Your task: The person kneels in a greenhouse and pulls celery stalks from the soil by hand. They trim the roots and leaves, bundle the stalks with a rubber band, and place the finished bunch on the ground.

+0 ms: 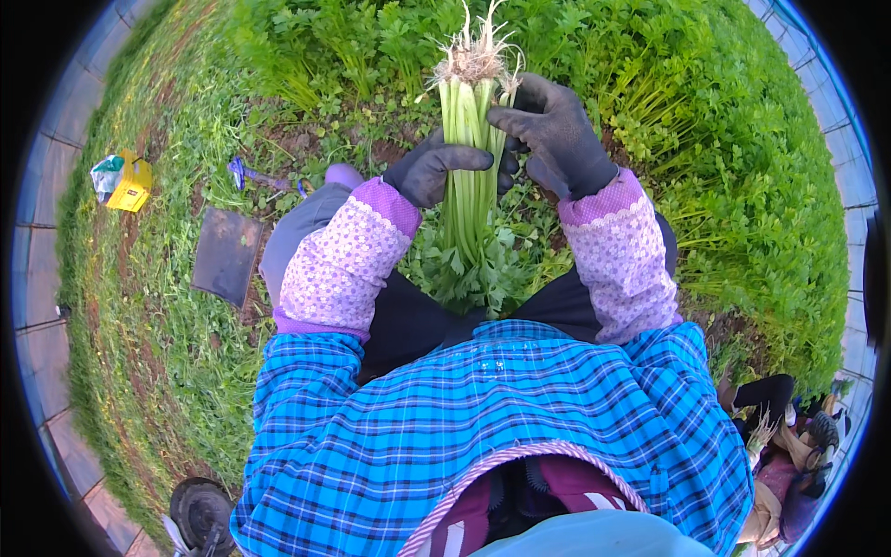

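A bunch of celery (468,188) is held in front of me with its pale, stringy roots (475,59) pointing away. Its green leaves (480,275) hang towards my lap. My left hand (445,167), in a dark glove, is wrapped around the middle of the stalks with the thumb across them. Closer to the roots, my right hand (557,132), gloved too, has its thumb and fingertips on a thin outer stalk (509,97) at the bunch's side. Some of the right fingers are hidden behind the stalks.
Standing celery plants (668,104) grow ahead and to the right. On the left lie a dark flat sheet (226,254), a blue-ended tool (261,177) and a yellow container (132,182) beside a plastic bag. A wheel (202,512) is behind left; a person (786,466) sits behind right.
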Available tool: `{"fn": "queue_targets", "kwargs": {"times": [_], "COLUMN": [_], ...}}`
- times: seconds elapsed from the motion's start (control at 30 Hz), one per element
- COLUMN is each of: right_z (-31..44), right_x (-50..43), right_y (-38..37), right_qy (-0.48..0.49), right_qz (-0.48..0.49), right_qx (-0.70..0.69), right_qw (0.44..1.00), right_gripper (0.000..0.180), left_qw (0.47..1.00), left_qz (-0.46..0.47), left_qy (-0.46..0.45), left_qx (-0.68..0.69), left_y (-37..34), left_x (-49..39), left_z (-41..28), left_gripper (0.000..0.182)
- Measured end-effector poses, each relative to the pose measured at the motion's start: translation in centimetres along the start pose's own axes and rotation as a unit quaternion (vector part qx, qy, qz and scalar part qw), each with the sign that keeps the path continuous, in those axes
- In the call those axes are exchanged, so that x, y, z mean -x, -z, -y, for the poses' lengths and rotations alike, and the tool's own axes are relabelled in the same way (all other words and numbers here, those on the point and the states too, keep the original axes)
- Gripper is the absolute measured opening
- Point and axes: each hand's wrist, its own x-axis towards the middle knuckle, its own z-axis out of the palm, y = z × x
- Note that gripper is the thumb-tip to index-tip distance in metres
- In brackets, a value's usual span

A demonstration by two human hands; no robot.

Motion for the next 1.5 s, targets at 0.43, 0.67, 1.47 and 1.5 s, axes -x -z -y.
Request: {"fn": "queue_targets", "kwargs": {"times": [0.43,0.67,1.47,1.5], "right_z": [-0.3,1.6,1.3,1.0], "right_x": [0.0,1.4,-2.0,-2.2], "right_y": [1.5,3.4,2.2,2.0], "right_qy": [-0.032,0.092,0.094,0.075], "right_qz": [-0.091,-0.167,-0.004,0.043], "right_qx": [-0.166,0.069,-0.033,-0.035], "right_qw": [0.981,0.979,0.995,0.996], "right_gripper": [0.025,0.016,0.058,0.059], "left_qw": [0.994,0.998,0.981,0.98], "left_qz": [0.016,-0.029,0.132,0.131], "left_qy": [0.014,0.009,0.066,0.074], "left_qx": [0.111,0.062,0.129,0.131], "left_y": [1.2,0.7,0.4,0.3], "left_x": [-0.5,-0.3,-0.1,-0.1], "left_z": [1.2,0.9,2.0,2.1], "left_gripper": [0.056,0.051,0.04,0.04]}}
